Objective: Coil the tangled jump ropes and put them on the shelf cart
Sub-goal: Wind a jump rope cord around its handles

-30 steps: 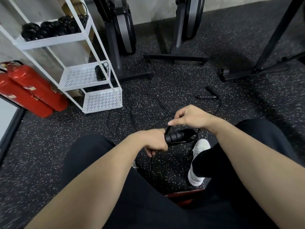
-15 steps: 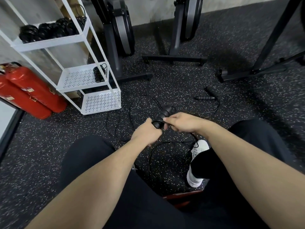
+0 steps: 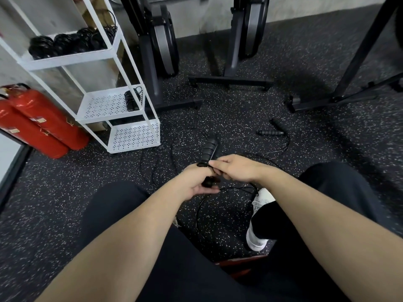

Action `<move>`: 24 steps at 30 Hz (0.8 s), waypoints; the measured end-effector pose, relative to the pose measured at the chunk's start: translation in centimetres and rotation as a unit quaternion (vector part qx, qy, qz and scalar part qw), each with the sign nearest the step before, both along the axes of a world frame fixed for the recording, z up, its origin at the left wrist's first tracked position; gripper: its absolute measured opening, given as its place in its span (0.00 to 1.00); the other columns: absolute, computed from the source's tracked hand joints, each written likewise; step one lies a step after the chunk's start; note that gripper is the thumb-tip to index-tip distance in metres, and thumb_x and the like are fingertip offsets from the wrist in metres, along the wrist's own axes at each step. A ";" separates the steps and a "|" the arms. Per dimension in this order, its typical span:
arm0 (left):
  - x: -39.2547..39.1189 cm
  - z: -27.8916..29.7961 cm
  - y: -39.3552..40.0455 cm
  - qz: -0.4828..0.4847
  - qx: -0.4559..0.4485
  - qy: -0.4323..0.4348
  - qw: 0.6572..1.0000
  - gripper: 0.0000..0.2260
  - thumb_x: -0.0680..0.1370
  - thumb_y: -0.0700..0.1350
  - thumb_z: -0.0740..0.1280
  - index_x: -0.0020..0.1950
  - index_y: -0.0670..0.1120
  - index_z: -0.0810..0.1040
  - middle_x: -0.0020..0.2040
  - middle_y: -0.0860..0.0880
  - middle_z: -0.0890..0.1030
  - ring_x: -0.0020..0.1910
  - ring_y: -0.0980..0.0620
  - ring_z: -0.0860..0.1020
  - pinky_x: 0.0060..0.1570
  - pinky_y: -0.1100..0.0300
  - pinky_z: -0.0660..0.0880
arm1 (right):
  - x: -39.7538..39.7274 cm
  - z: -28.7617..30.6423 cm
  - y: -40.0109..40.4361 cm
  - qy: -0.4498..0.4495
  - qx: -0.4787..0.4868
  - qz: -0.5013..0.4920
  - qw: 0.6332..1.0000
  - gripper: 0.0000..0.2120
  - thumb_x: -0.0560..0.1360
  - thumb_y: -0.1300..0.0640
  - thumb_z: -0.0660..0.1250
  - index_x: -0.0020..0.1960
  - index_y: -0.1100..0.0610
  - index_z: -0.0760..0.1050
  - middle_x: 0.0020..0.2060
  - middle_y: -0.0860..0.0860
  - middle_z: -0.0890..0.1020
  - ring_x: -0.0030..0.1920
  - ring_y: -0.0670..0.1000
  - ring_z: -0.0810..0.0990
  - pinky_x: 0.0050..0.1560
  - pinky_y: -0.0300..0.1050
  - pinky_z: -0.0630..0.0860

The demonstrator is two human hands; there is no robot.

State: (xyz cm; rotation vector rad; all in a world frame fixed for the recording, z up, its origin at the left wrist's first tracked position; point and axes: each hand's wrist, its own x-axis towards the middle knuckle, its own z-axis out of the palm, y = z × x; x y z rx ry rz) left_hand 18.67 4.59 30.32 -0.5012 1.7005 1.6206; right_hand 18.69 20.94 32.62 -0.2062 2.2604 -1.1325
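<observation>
Hands meet over the floor (image 3: pixel 229 105): the left hand (image 3: pixel 197 182) curls around the lower end of the black jump-rope handles (image 3: pixel 209 149), while the right hand (image 3: pixel 234 168) pinches the thin cord (image 3: pixel 231 189) just beside them. The remaining cord trails in loose loops across the floor and close to the white shoe (image 3: pixel 258 216), well apart from the shelf cart (image 3: pixel 130 110). A snag on the shoe or on the second rope (image 3: pixel 270 132) could jerk the cord free and undo the coil.

Two red fire extinguishers (image 3: pixel 41 125) lying far left; black exercise machines (image 3: pixel 161 51) along back wall.
</observation>
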 end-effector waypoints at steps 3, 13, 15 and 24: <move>0.1 0.8 -0.4 0.002 0.057 -0.004 0.998 0.09 0.80 0.33 0.69 0.59 0.40 0.80 0.55 0.39 0.81 0.44 0.44 0.82 0.42 0.52 0.84 | 0.0 0.4 0.4 -0.010 -0.005 -0.009 1.000 0.21 0.82 0.38 0.59 0.39 0.51 0.70 0.29 0.46 0.70 0.28 0.45 0.66 0.28 0.37 0.64; 0.0 2.4 -1.7 0.091 0.211 0.032 0.973 0.20 0.79 0.30 0.67 0.71 0.39 0.72 0.58 0.35 0.84 0.54 0.38 0.85 0.47 0.48 0.84 | 0.0 3.1 2.1 -0.035 -0.049 0.020 0.998 0.14 0.85 0.47 0.58 0.48 0.53 0.77 0.29 0.45 0.69 0.29 0.45 0.65 0.32 0.37 0.65; 0.1 3.0 -1.9 0.088 0.221 0.033 0.971 0.20 0.79 0.30 0.67 0.71 0.40 0.72 0.62 0.33 0.81 0.56 0.35 0.84 0.48 0.47 0.84 | 0.2 3.2 2.6 0.005 -0.039 -0.001 0.999 0.16 0.83 0.42 0.61 0.44 0.52 0.76 0.30 0.45 0.71 0.30 0.46 0.66 0.32 0.37 0.66; 1.5 4.8 -2.2 0.008 0.235 0.049 0.971 0.17 0.79 0.32 0.67 0.68 0.37 0.72 0.51 0.37 0.84 0.48 0.40 0.85 0.44 0.53 0.84 | 2.0 1.9 4.4 -0.036 -0.133 -0.039 0.990 0.16 0.76 0.40 0.66 0.42 0.53 0.78 0.27 0.45 0.69 0.28 0.45 0.64 0.31 0.37 0.64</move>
